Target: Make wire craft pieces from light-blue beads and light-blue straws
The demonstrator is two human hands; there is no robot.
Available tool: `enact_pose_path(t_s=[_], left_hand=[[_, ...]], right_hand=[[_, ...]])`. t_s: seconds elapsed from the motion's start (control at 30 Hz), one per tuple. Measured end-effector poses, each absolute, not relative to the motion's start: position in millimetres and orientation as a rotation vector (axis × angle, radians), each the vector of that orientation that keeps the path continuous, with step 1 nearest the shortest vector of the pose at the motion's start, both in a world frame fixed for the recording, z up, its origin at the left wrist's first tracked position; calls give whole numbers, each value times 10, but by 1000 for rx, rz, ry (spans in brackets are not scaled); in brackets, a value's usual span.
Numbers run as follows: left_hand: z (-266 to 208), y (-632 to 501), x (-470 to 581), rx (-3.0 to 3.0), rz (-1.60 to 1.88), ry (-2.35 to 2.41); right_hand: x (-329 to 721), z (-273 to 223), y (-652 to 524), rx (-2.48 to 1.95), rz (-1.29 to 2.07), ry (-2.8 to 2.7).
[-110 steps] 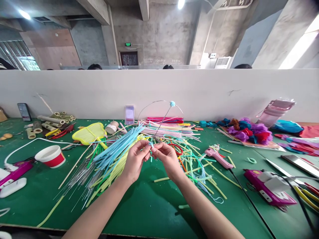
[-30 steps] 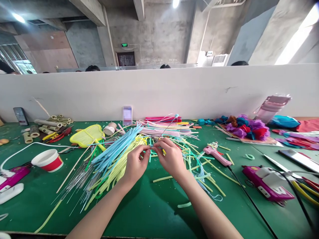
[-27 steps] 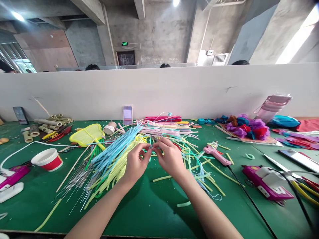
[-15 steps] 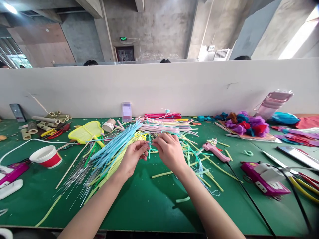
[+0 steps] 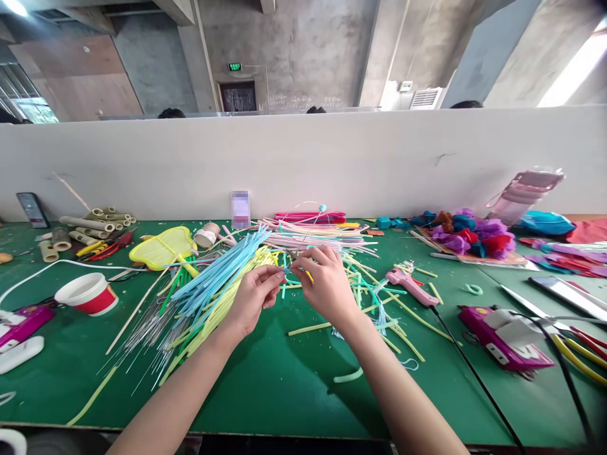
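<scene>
My left hand and my right hand meet above the middle of the green table. Thumb and fingers of each are pinched on a small light-blue piece, too small and too covered to name. Left of my left hand lies a bundle of light-blue stems, like pipe cleaners, on top of yellow-green stems. Thin silver wires stick out at their near end. Loose green and yellow stems are scattered beside my right hand.
A pink glue gun with a black cord lies to the right, near a purple power strip. On the left stand a paper cup and a yellow net-like paddle. A white partition closes off the back.
Both hands stay together on the small blue piece; the fingers of my right hand have shifted slightly. The view has tilted a little.
</scene>
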State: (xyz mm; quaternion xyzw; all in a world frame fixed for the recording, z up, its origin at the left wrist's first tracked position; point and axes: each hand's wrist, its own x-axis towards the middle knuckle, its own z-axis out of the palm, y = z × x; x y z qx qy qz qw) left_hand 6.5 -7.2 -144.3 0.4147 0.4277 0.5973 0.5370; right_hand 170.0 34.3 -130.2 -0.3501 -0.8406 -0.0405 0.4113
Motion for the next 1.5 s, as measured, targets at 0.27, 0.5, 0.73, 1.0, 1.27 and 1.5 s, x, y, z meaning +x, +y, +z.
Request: enact_pose_path(t_s=[0.27, 0.5, 0.73, 1.0, 1.27, 1.5], left_hand=[[-1569, -49, 80, 1330, 1486, 1199], [-1477, -36, 51, 1068, 1529, 1084], [-1452, -29, -30, 910, 1526, 988], [-1461, -69, 49, 894, 1462, 953], [-1439, -102, 67, 863, 1400, 772], [-1378, -107, 29, 883, 1459, 740]], right_hand=[[1682, -1294, 340, -859, -159, -2101], [1802, -1088, 223, -819, -136, -1862], [2057, -1074, 429, -901, 658, -1167], [1716, -1286, 422, -792, 1382, -1451], [1645, -1491, 463, -844, 1439, -1314], [1576, -1339, 267, -722, 1552, -1206]])
